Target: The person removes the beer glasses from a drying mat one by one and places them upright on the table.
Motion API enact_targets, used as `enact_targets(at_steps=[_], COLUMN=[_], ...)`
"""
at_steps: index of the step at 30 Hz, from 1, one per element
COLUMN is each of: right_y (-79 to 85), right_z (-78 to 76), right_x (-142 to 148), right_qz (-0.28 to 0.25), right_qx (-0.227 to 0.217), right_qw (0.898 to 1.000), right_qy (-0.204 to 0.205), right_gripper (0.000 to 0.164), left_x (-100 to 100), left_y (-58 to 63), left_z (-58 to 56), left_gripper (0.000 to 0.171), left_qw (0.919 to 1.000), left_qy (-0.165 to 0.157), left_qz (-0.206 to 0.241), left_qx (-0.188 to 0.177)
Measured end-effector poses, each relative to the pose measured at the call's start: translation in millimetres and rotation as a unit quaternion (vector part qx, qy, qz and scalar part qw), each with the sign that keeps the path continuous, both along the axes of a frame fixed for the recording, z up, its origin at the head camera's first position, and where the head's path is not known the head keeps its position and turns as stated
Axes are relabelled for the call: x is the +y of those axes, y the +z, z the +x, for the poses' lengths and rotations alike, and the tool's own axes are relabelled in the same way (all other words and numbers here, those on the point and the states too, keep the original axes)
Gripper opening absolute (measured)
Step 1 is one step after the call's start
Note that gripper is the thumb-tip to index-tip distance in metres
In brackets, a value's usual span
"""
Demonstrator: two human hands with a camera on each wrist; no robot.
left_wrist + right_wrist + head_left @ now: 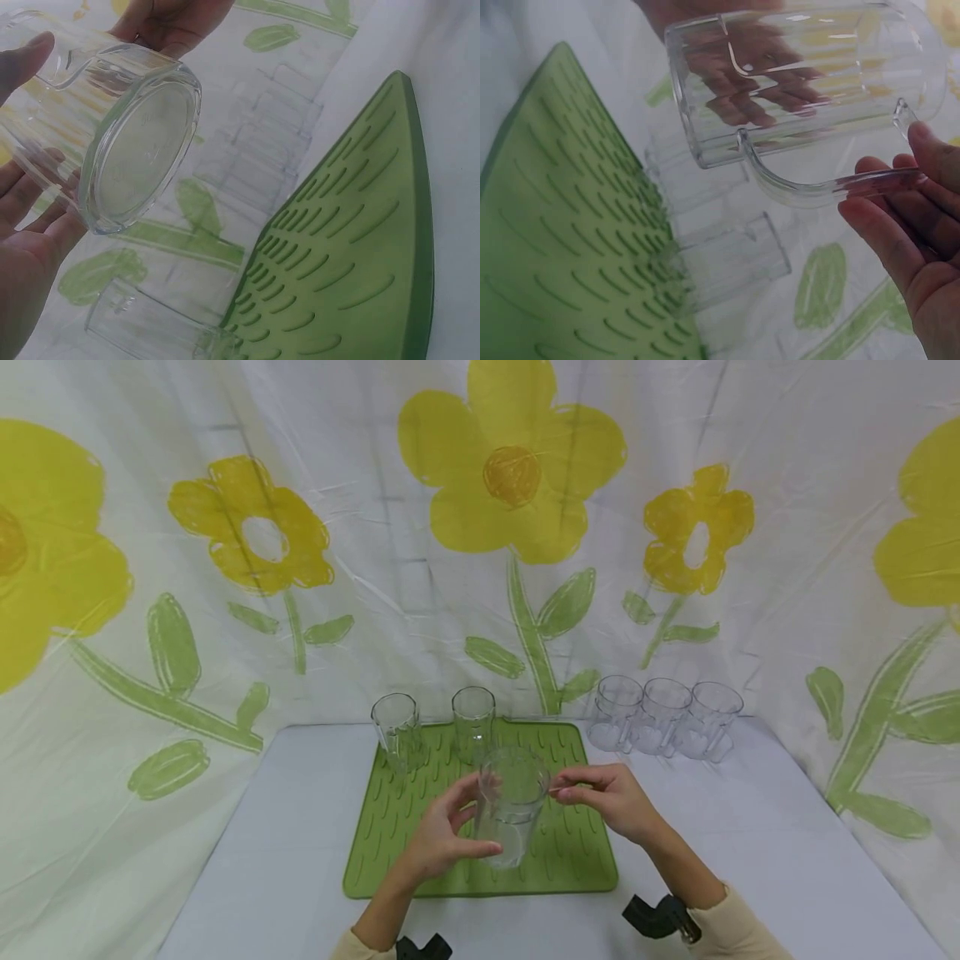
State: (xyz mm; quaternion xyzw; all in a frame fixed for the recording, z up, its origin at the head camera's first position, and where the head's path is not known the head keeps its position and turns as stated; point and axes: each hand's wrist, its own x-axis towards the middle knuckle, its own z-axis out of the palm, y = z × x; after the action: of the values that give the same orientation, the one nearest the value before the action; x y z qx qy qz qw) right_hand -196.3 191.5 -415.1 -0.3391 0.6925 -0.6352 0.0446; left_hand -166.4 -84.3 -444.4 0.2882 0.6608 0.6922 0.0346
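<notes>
A clear glass mug (513,822) is held above the green ridged mat (375,852), tilted a little. My left hand (447,833) grips its side, thumb toward me and fingers around the far side. Its round base (146,154) faces the left wrist camera. My right hand (611,797) pinches the mug's handle (802,193) between thumb and fingers, as the right wrist view shows. Through the clear wall of the mug, the left hand's fingers can be seen there. The mug has nothing visible inside.
Two glass mugs, one at left (397,735) and one nearer the middle (474,727), stand on the mat's far part. Three more mugs (667,718) stand in a row at the back right of the white table (277,827). Behind hangs a flower-printed curtain (360,635).
</notes>
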Motion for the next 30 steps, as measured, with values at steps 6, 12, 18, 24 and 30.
enact_targets(at_steps=[6, 12, 18, 24, 30], right_y=[-2.0, -3.1, -2.5, -2.3, -4.1], right_z=[-0.3, 0.1, 0.5, 0.5, 0.9], right_x=[0.6, 0.7, 1.1, 2.0, 3.2], right_qz=[-0.014, -0.016, -0.008, 0.002, 0.007], right_qx=[0.011, 0.012, 0.016, 0.030, 0.058], right_qw=[1.000, 1.000, 1.000, 0.999, 0.998], right_qy=[0.006, 0.003, -0.007, -0.016, -0.029], right_gripper=[0.020, 0.022, 0.022, 0.019, 0.018], left_x=[-0.5, -1.2, -0.9, 0.2, 1.1], left_y=[-1.3, -0.2, 0.2, 0.1, -0.5], left_z=[-0.9, -0.1, -0.2, 0.0, 1.5], left_gripper=[0.085, 0.083, 0.082, 0.083, 0.081], left_qw=[0.9999, 0.9995, 0.9987, 0.9979, 0.9969], left_qy=[-0.011, -0.008, -0.001, 0.008, 0.019], left_qz=[-0.006, -0.031, -0.051, -0.064, -0.077], left_qx=[0.002, 0.002, 0.008, 0.003, -0.002])
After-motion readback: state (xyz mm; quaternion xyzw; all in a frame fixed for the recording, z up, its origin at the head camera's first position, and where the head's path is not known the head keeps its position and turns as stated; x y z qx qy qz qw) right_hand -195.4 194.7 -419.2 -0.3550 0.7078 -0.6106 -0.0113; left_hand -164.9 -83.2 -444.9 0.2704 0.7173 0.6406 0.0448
